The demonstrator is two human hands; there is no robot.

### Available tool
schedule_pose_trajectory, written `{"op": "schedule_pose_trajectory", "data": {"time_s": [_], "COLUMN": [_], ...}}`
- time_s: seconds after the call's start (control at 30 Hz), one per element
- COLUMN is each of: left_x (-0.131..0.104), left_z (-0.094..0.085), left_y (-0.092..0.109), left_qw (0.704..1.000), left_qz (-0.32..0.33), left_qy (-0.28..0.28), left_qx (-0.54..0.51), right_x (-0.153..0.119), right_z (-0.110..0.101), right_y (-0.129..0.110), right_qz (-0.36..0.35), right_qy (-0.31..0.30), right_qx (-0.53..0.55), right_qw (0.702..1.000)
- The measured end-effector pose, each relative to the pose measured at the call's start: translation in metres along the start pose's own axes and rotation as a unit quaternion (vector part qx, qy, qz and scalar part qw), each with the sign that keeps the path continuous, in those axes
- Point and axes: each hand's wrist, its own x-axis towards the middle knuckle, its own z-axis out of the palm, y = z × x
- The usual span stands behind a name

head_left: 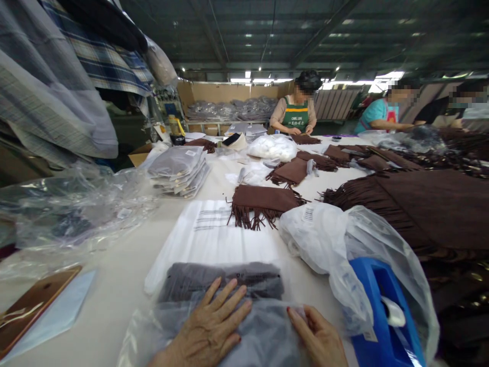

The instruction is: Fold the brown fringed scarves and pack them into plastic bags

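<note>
My left hand [210, 326] lies flat, fingers spread, on a clear plastic bag [267, 326]. Inside the bag, or partly covered by it, is a dark folded fabric piece [225, 278]; its dark upper strip shows beyond my fingertips. At the bag's right edge, my right hand [319, 336] has its fingers curled and pinches the plastic. Beneath the far side of the bag are white printed plastic bags [214, 239]. A brown fringed fabric piece [263, 201] rests just past them.
A blue tape dispenser [382, 306] and crumpled white plastic [321, 239] stand on the right, near large brown fringed fabric [431, 209]. Packed grey bundles [178, 168] are stacked at left. A brown case [38, 306] lies front left. Co-workers [294, 112] work across the table.
</note>
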Motion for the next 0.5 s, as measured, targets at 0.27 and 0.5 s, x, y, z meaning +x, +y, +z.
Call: {"op": "schedule_pose_trajectory", "data": {"time_s": [0.27,0.5], "left_x": [0.001,0.003], "left_z": [0.000,0.009], "left_y": [-0.004,-0.005], "left_qw": [1.000,0.996], "left_qz": [0.008,0.013], "left_qy": [0.023,0.092], "left_qx": [-0.008,0.007], "right_x": [0.005,-0.045], "right_z": [0.027,-0.051], "right_y": [0.011,0.009], "right_qz": [-0.170,-0.354], "right_qy": [0.162,0.390], "right_qx": [-0.190,-0.279], "right_qw": [0.953,0.803]}}
